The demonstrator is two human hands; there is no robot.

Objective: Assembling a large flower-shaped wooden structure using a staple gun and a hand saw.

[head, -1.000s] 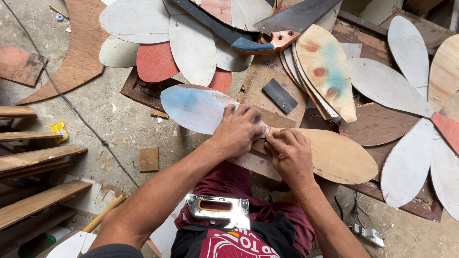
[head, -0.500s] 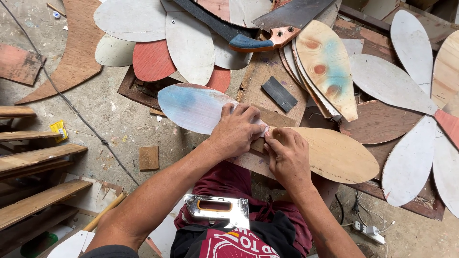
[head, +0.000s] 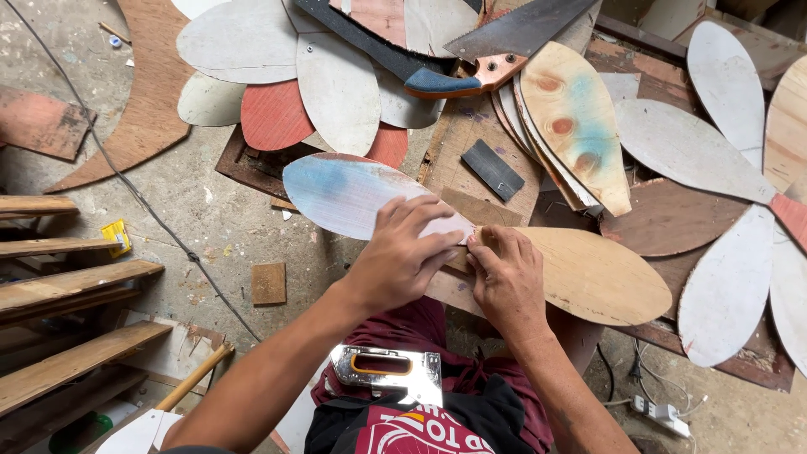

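My left hand (head: 402, 255) presses flat on the pointed end of a pale blue and white petal-shaped plywood piece (head: 345, 195). My right hand (head: 506, 282) pinches at the spot where that piece meets a bare tan plywood petal (head: 597, 274) lying to the right. Both petals rest on a wooden strip (head: 450, 289) across my lap. A metal staple gun (head: 387, 372) lies on my dark red shorts below the hands.
Many petal-shaped cutouts, white, red and bare wood, lie spread on the floor ahead and to the right. A handsaw (head: 496, 46) with a blue handle rests on them. Wooden slats (head: 67, 282) stand at left. A cable (head: 160, 219) crosses the concrete floor. A power strip (head: 660, 410) sits lower right.
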